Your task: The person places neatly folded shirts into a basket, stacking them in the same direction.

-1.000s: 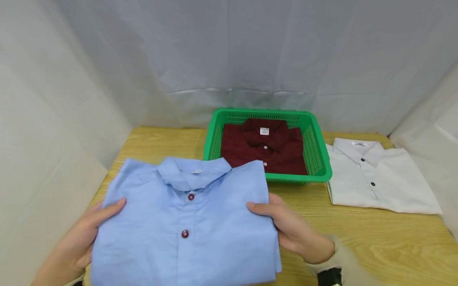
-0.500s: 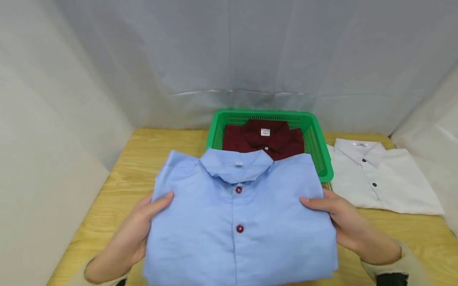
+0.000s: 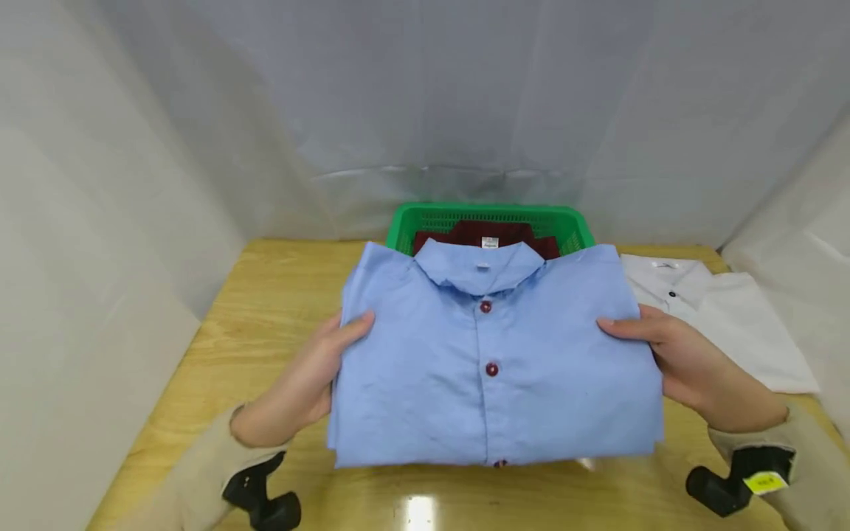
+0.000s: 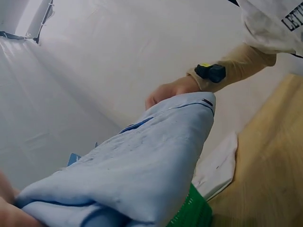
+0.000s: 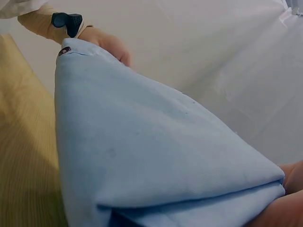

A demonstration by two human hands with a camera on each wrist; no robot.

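A folded light blue shirt [image 3: 425, 369] with dark red buttons hangs above the table in the head view, its collar pointing away from me. My left hand [image 3: 325, 369] grips its left side, thumb on top and fingers underneath. On the opposite side my right hand [image 3: 690, 361] holds it the same way. Behind the shirt's collar stands a green basket [image 3: 491, 210], its front part hidden. Inside the basket lies a dark red folded shirt [image 3: 474, 231] with a white label, mostly covered from view. Both wrist views show the blue shirt [image 4: 128, 170] sagging slightly in folded layers between the hands.
To the right of the basket a folded white shirt [image 3: 750, 324] lies on the wooden table [image 3: 265, 295], partly behind my right hand. Pale sheeting [image 3: 425, 96] walls in the table at the back and both sides.
Both hands have carried the blue shirt to the right and then farther forward. It now overlaps the front of the basket and hides most of the dark red shirt.
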